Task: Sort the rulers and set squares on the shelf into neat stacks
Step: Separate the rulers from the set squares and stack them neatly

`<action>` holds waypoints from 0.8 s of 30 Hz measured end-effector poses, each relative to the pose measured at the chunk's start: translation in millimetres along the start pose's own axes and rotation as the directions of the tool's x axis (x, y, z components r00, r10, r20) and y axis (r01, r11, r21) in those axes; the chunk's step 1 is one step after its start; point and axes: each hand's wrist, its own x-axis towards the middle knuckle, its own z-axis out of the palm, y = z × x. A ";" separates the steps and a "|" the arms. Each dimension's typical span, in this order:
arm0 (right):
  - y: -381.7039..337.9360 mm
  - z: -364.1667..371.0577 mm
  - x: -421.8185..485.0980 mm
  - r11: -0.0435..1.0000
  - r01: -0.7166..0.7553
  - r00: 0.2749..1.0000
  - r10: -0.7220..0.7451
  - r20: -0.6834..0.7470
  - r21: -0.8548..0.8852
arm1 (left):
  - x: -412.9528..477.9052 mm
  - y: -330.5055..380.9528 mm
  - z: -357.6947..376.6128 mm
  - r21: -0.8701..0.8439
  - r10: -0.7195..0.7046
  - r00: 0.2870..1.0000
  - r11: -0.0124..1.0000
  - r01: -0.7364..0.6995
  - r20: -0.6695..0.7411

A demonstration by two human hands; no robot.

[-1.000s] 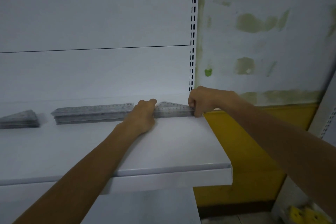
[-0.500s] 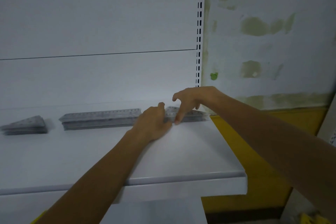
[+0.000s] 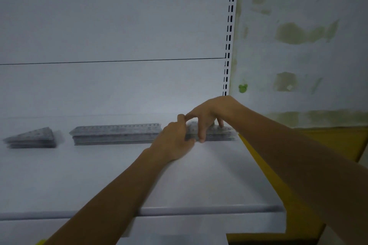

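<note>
Both hands, left hand point(image 3: 175, 139) and right hand point(image 3: 207, 117), fingers curled, touch a set-square stack point(image 3: 217, 133) at the white shelf's point(image 3: 199, 181) three o'clock end; patched wall point(image 3: 298, 45) beyond.

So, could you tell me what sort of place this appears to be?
Probably a shop or stockroom: a white metal display shelf, a slotted white shelving upright, and stacked grey plastic rulers.

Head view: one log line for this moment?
left hand: at right stack's left end | right hand: fingers on it | ruler stack: untouched | shelf
</note>
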 end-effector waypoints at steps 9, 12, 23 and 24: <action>-10.4 -3.5 -4.9 0.994 -0.008 1.000 0.006 -0.019 -0.111 | 4.4 -2.1 -0.8 -0.052 0.008 1.000 0.999 -0.009 -0.016; -9.3 -4.5 -5.2 0.995 0.005 1.000 -0.006 -0.011 -0.097 | 3.1 -3.0 -0.3 -0.043 0.030 0.999 0.999 -0.031 -0.018; 5.5 5.0 -2.7 1.000 -0.003 0.998 0.003 -0.064 -0.005 | -1.0 1.1 -5.6 -0.008 0.009 0.999 1.000 -0.008 0.040; 9.4 6.9 -4.6 1.000 -0.006 0.996 0.003 -0.092 -0.026 | -1.6 1.0 -6.1 -0.019 -0.004 0.999 1.000 0.005 0.043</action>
